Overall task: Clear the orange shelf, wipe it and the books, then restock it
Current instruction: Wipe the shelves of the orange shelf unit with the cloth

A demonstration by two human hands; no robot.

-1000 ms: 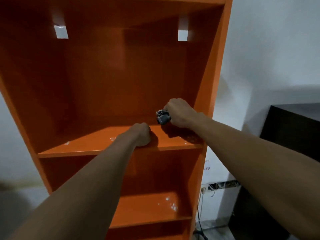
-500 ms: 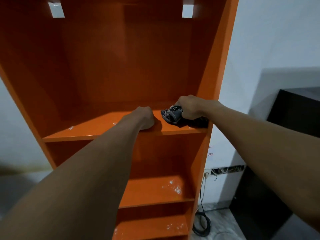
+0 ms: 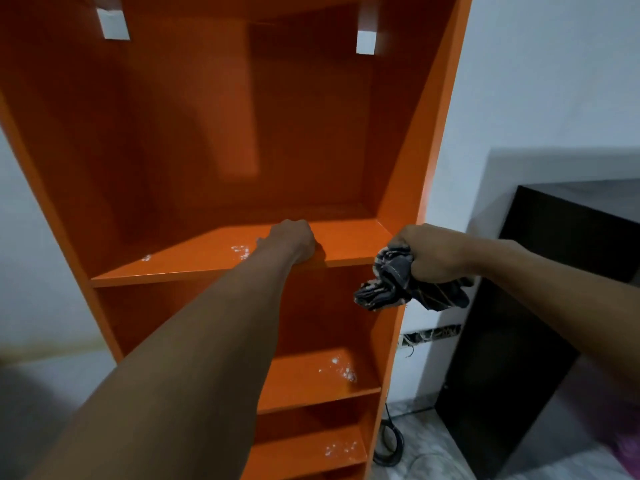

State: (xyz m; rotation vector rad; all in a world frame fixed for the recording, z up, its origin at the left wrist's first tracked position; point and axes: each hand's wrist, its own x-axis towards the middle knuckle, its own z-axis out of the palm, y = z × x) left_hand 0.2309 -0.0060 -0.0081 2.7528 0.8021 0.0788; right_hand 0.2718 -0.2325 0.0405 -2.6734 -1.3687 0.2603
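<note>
So the orange shelf fills most of the view, standing against a white wall. The left hand rests on the upper board, near its front edge and a bit right of the middle. Its fingers are curled in tight like a fist, and I can't make out anything inside them. Just left of that hand there's a patch of white specks on the board, plus a smaller one toward the left front corner. The right hand is off the board, in front of the shelf's right front corner, with its fingers bunched round a dark striped cloth. The cloth's loose ends hang below the fist, not touching the board. The lower boards have more white specks. A black cabinet stands to the right, and a dark cable lies coiled on the floor.
</note>
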